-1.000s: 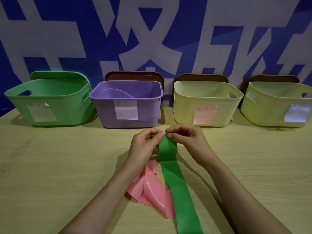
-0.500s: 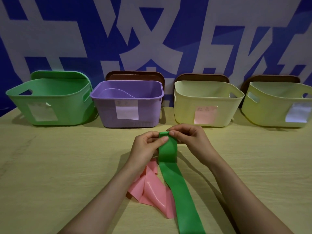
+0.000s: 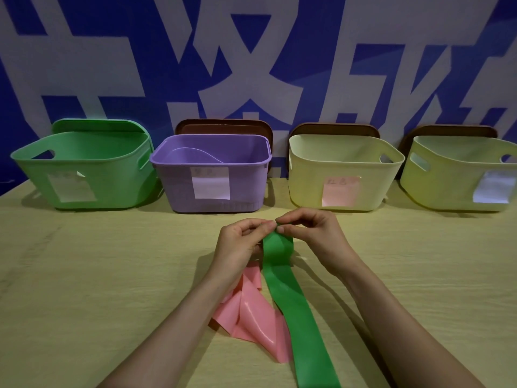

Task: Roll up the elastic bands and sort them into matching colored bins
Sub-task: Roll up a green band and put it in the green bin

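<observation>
A long green elastic band (image 3: 291, 298) runs from the table's near edge up to my hands at the middle of the table. My left hand (image 3: 240, 245) and my right hand (image 3: 310, 233) both pinch its far end between thumb and fingers, fingertips almost meeting; the end itself is hidden between them. A crumpled pink band (image 3: 251, 312) lies on the table under my left wrist, partly covered by the green band. At the back stand a green bin (image 3: 84, 169), a purple bin (image 3: 212, 177) and two pale yellow bins (image 3: 344, 172) (image 3: 458, 175).
Each bin carries a paper label on its front; the third bin's label is pink. Lids lean against the blue and white wall behind the bins. The wooden table (image 3: 84, 289) stretches to both sides of my arms.
My hands have kept pinching the green band's far end, working it with small finger movements. The visible end has tucked in between my fingertips. The pink band has not moved.
</observation>
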`<state>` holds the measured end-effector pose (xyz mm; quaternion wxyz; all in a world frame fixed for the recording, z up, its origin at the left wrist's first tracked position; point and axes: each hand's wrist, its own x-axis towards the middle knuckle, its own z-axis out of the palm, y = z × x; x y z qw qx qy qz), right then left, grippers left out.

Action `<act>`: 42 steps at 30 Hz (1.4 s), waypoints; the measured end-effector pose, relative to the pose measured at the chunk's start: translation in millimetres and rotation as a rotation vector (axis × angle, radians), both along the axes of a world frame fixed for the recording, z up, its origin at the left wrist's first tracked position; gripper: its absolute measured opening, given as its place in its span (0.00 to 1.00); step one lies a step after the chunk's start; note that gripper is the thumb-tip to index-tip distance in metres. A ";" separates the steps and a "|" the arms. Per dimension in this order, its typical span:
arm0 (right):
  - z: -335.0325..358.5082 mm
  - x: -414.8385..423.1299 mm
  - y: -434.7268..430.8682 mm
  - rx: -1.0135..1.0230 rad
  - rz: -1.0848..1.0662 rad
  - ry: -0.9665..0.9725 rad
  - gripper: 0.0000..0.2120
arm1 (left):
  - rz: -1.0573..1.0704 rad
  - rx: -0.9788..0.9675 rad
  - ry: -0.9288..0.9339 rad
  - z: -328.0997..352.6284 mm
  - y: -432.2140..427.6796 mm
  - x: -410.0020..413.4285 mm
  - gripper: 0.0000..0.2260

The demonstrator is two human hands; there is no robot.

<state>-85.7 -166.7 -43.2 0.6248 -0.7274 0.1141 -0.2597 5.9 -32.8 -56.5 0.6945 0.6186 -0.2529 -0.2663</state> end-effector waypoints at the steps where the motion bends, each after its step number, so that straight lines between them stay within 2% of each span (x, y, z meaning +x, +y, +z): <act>1: 0.2 0.1 0.2 -0.010 0.013 0.010 0.07 | 0.017 0.000 -0.005 -1.0 -0.4 0.4 0.07; 5: 1.5 -0.9 0.2 0.024 0.067 0.058 0.11 | 0.046 0.002 0.002 -2.4 -2.3 0.9 0.03; 10: 2.2 -2.0 -2.8 -0.052 0.044 0.131 0.05 | 0.063 -0.019 -0.048 -2.5 -2.9 -1.7 0.04; 14: 2.2 -1.0 -1.8 -0.038 -0.021 0.030 0.04 | -0.037 -0.016 0.071 -3.0 -4.9 -5.1 0.12; 20: -1.7 0.7 -1.5 -0.017 -0.028 -0.019 0.05 | -0.036 -0.031 0.155 -2.6 -4.8 -4.7 0.07; 25: -0.5 -0.4 -3.2 -0.005 0.010 -0.060 0.07 | -0.079 -0.073 0.172 1.2 -3.2 -5.8 0.13; 29: -1.3 -0.1 -3.8 -0.032 0.037 -0.058 0.07 | -0.050 -0.075 0.146 1.1 -2.6 -4.4 0.10; 33: -2.5 -0.8 -5.0 0.019 0.062 0.014 0.11 | -0.010 -0.055 0.099 -0.4 -3.0 -2.3 0.06; 35: -2.6 -0.7 -6.1 0.011 0.068 0.058 0.07 | 0.006 -0.056 0.057 -0.9 -2.6 -1.4 0.05; 39: -4.4 1.4 -5.7 -0.055 0.047 0.098 0.04 | 0.036 -0.033 -0.024 -2.9 -3.3 -0.3 0.05; 42: -4.7 2.4 -4.1 -0.037 0.006 0.046 0.03 | -0.002 -0.052 0.045 -3.2 -4.2 -1.4 0.08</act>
